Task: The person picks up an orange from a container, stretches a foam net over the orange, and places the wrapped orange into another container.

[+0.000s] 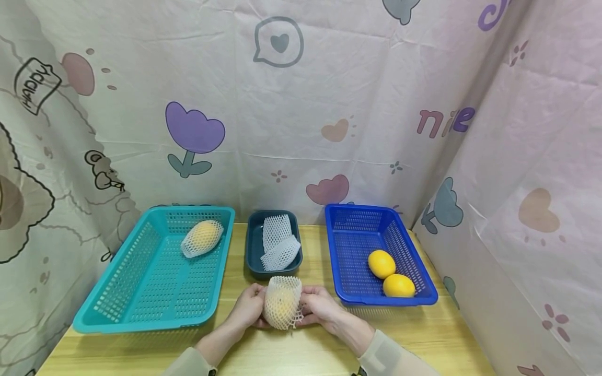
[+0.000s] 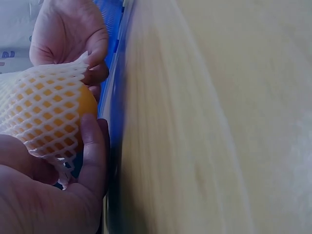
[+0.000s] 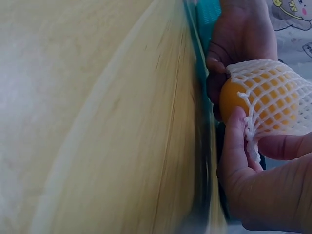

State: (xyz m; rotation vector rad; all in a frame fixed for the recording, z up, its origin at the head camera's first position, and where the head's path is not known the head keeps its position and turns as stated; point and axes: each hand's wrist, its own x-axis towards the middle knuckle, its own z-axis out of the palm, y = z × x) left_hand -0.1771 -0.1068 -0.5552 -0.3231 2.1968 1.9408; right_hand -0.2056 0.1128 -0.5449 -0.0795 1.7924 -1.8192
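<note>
Between both hands, above the table's front part, is a smooth yellow-orange fruit [image 3: 232, 97] partly inside a white foam net sleeve [image 1: 283, 300]. My left hand [image 1: 250, 305] pinches the net's edge on the left, one finger lying against the bare end of the fruit in the left wrist view. On the other side my right hand [image 1: 321, 309] pinches the net's rim between thumb and fingers, a fingertip touching the fruit in the right wrist view. The net covers most of the fruit; its near end shows bare in both wrist views.
Behind the hands, a small dark teal basket [image 1: 250, 245] holds white foam nets [image 1: 277, 232]. At left, a turquoise basket [image 1: 155, 282] contains one netted fruit [image 1: 203, 237]. The blue basket [image 1: 345, 261] at right holds two bare yellow fruits [image 1: 398, 285]. A printed curtain [image 1: 282, 115] hangs behind.
</note>
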